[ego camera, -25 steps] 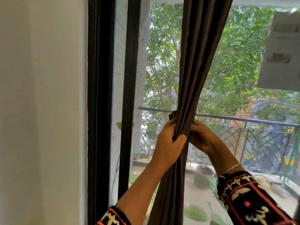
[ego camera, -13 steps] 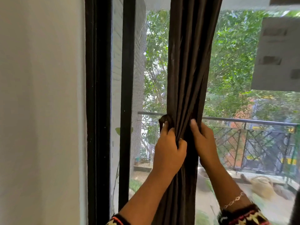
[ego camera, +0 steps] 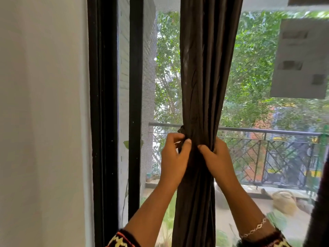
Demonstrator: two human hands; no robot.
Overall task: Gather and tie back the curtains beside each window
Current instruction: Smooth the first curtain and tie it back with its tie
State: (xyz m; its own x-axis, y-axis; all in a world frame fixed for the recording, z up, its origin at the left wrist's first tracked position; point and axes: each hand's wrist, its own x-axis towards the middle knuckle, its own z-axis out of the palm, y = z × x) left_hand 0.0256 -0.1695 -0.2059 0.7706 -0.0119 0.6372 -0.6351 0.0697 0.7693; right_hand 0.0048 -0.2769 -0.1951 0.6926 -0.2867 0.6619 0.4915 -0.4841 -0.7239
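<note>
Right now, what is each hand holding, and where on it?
Both grip the gathered dark curtain at its pinched waist: the left hand on its left edge, the right hand clutching the folds on its right side.

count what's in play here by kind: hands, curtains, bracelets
hands: 2, left hand and right hand
curtains: 1, dark curtain, bunched
bracelets: 1, bracelet on the right wrist
total: 4
</note>
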